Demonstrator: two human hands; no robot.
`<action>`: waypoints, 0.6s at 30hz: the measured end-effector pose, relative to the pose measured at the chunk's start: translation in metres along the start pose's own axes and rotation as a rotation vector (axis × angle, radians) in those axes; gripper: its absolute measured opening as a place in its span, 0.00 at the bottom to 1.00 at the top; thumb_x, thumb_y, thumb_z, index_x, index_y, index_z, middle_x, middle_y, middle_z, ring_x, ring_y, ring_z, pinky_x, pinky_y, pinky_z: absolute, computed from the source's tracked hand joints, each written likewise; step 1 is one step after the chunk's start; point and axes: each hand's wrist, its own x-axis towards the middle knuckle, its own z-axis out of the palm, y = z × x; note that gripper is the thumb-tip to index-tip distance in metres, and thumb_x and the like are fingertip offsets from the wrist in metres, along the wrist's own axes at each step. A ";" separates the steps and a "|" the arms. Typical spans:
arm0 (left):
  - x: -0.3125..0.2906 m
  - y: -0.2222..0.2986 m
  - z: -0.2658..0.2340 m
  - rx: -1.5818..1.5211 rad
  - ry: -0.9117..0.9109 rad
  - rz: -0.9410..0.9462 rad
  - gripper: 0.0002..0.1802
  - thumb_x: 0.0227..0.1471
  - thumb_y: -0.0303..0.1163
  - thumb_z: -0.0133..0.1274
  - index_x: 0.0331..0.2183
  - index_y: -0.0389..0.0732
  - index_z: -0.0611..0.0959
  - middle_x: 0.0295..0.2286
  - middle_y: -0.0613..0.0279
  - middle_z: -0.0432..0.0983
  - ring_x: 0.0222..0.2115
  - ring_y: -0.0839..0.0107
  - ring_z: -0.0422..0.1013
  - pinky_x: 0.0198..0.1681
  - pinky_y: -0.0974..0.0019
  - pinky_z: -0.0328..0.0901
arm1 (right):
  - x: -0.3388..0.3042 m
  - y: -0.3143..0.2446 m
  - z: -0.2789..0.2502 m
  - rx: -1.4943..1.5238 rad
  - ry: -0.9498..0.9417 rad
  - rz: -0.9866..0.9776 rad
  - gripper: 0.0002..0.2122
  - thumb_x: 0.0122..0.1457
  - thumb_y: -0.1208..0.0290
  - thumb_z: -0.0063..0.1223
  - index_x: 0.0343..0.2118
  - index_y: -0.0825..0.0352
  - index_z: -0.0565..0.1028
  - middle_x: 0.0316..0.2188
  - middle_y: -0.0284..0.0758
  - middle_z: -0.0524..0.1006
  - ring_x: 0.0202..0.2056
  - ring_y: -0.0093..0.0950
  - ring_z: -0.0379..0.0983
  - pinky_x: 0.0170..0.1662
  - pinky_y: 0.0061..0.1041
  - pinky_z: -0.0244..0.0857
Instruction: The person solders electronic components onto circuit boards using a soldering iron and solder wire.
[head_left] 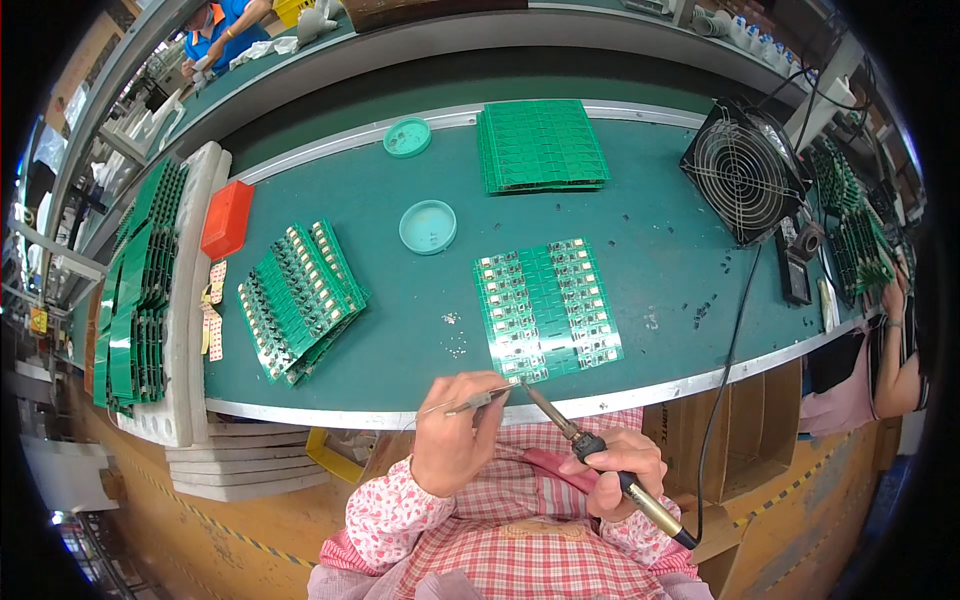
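Note:
My left hand [455, 435], at the front edge of the bench, is closed on a pair of slim metal tweezers [478, 399]. A thin wire also seems to stick out to its left. In my right hand [625, 468] is a soldering iron [553, 413], its dark and brass handle slanting down to the right. The iron's tip and the tweezers' points meet at the near edge of a green circuit board panel [545, 310]. Two columns of small parts run along that panel. Whether the tip touches a part is too small to tell.
Populated panels [305, 300] are piled at left, flat green panels [545, 145] at the back. Two teal dishes [428, 228], a red box [228, 220], a fan [740, 172] and loose black parts [703, 312] surround the work. The iron's cord [735, 360] crosses the right edge. Co-workers sit nearby.

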 end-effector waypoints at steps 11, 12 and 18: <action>0.002 0.001 -0.001 0.000 -0.003 0.000 0.14 0.47 0.16 0.59 0.38 0.38 0.80 0.36 0.55 0.80 0.34 0.56 0.74 0.38 0.60 0.68 | 0.002 0.000 0.003 0.013 0.006 0.016 0.05 0.60 0.75 0.52 0.36 0.71 0.74 0.20 0.36 0.81 0.20 0.26 0.78 0.22 0.24 0.72; 0.002 0.000 -0.001 -0.002 -0.001 0.004 0.14 0.47 0.16 0.59 0.38 0.38 0.80 0.36 0.56 0.80 0.34 0.56 0.74 0.38 0.60 0.68 | 0.002 0.001 0.003 0.010 0.009 0.022 0.05 0.60 0.75 0.52 0.36 0.71 0.74 0.19 0.35 0.81 0.19 0.26 0.78 0.21 0.24 0.72; 0.002 -0.001 0.000 -0.009 -0.003 0.016 0.15 0.46 0.15 0.59 0.38 0.38 0.80 0.36 0.56 0.80 0.33 0.57 0.74 0.37 0.61 0.67 | -0.013 0.002 0.006 -0.099 0.036 0.181 0.05 0.59 0.75 0.53 0.35 0.70 0.75 0.15 0.32 0.79 0.17 0.23 0.77 0.21 0.20 0.69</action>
